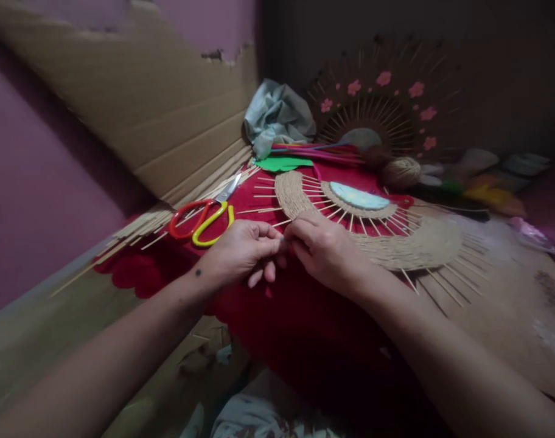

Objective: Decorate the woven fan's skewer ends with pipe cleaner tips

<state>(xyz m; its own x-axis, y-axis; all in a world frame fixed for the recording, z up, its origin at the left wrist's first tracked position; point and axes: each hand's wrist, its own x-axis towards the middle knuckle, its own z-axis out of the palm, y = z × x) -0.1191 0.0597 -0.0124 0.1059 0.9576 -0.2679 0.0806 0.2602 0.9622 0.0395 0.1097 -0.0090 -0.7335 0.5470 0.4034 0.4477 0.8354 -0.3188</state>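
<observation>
My left hand (pixel 252 246) and my right hand (pixel 325 246) meet with their fingertips pinched together, close to the near edge of a woven fan (pixel 405 243). What they pinch is too small or too covered to make out. The fan has thin sticks spreading outward, a band of tan twine woven through them, and a light-blue half-round piece (pixel 357 196) at its centre. One of its sticks ends right by my fingertips. Scissors (pixel 204 219) with one red and one yellow handle lie just beyond my left hand, blades slightly apart.
Red cloth (pixel 268 316) lies under the fan. Loose thin sticks (pixel 140 228) lie along the left side by a cardboard sheet (pixel 177 121). At the back are a grey-blue cloth (pixel 280 115), green sheet (pixel 284 163), twine ball (pixel 403 172) and a larger flowered fan (pixel 382 103).
</observation>
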